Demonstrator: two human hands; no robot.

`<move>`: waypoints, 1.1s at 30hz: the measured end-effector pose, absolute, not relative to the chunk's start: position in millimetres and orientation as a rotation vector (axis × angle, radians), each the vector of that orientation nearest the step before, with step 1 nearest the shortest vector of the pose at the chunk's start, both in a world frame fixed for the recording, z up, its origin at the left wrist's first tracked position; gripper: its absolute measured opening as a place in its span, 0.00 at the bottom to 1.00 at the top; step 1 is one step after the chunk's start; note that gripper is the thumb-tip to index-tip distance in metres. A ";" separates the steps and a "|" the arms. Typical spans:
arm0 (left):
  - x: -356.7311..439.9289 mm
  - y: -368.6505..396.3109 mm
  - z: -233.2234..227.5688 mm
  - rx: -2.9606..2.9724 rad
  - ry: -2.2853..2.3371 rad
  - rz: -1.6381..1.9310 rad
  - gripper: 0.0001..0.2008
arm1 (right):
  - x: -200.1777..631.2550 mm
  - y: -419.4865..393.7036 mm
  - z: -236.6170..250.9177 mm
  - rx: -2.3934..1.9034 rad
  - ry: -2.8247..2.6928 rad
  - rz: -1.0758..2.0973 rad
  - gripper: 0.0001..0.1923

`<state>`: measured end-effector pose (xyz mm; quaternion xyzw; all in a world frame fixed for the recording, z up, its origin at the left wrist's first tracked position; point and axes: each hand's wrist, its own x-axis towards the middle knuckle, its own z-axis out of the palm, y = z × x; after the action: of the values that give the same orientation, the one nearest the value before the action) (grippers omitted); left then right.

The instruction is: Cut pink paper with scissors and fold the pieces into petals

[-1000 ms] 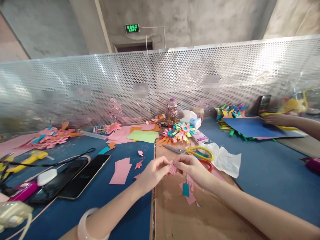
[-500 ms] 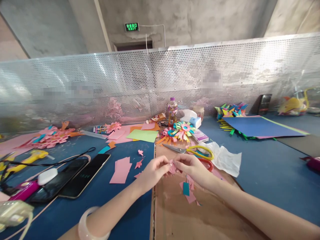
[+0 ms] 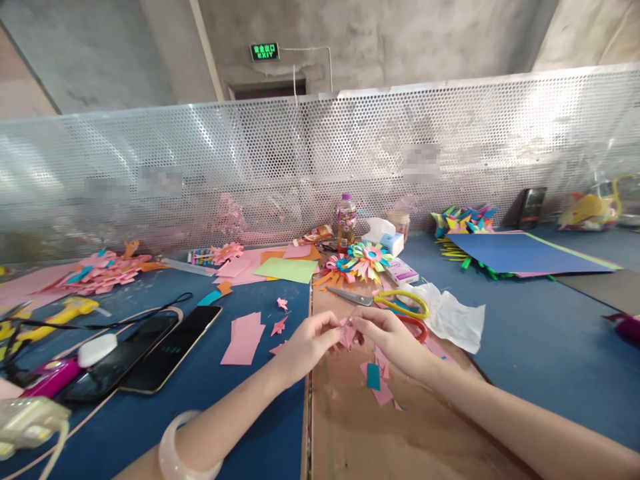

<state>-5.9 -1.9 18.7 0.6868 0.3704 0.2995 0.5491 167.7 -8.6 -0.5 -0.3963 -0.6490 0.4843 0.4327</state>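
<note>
Head view — left hand [image 3: 305,345] and right hand [image 3: 387,333] both pinch small folded pink paper piece [image 3: 347,333], seemingly half-folded; finished multicoloured paper flower [image 3: 369,257] sits beyond — loose pink paper scraps [image 3: 381,385] remain.

A big blue table [image 3: 540,347] stands by a shiny metal screen [image 3: 310,167] full of tiny holes. Behind it, grey walls [image 3: 380,40] hold a glowing green exit sign [image 3: 264,51].

A clear plastic drink bottle with a pink cap [image 3: 345,223] is standing at the back of the blue counter [image 3: 525,333]. Just in front of the bottle, a multicoloured folded-paper flower [image 3: 369,257] is lying. Further forward, yellow-handled scissors [image 3: 385,301] are resting beside a crumpled white tissue [image 3: 450,317]. Well left of the bottle, two black smartphones [image 3: 145,353] are lying side by side.
</note>
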 end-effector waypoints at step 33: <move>-3.8 -2.5 15.3 1.647 0.904 0.737 0.07 | 165.5 -8.6 -4.9 -1.039 -1.530 1.262 0.08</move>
<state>-3.8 -2.5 15.3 0.6907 0.3791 0.3091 0.5326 165.5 -8.6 -4.9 -0.4178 -0.6151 0.5070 0.4360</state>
